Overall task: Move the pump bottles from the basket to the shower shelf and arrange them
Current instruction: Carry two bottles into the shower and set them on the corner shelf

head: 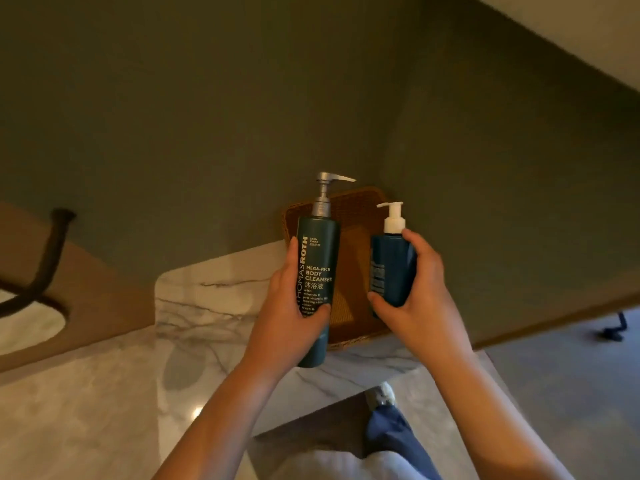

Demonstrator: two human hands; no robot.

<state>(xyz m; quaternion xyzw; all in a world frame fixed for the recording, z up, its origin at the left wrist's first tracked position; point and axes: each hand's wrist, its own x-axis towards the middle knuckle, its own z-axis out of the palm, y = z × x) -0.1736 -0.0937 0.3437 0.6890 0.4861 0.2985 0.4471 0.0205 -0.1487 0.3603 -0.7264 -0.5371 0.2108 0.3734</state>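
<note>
My left hand (294,306) grips a tall dark teal pump bottle (320,258) with a silver pump and a "Body Cleanser" label, held upright. My right hand (420,292) holds a shorter dark blue pump bottle (393,268) with a white pump. Both bottles are lifted above a brown woven basket (360,209) that sits on the marble ledge (214,299) against the dark wall. The inside of the basket shows no other bottles; part of it is hidden behind the two bottles and my hands.
The marble ledge extends left and toward me. At the left, a dark curved hose (52,258) hangs by a brown surface. My foot in a light shoe (381,396) stands below on the floor. A dark olive wall (311,98) fills the background.
</note>
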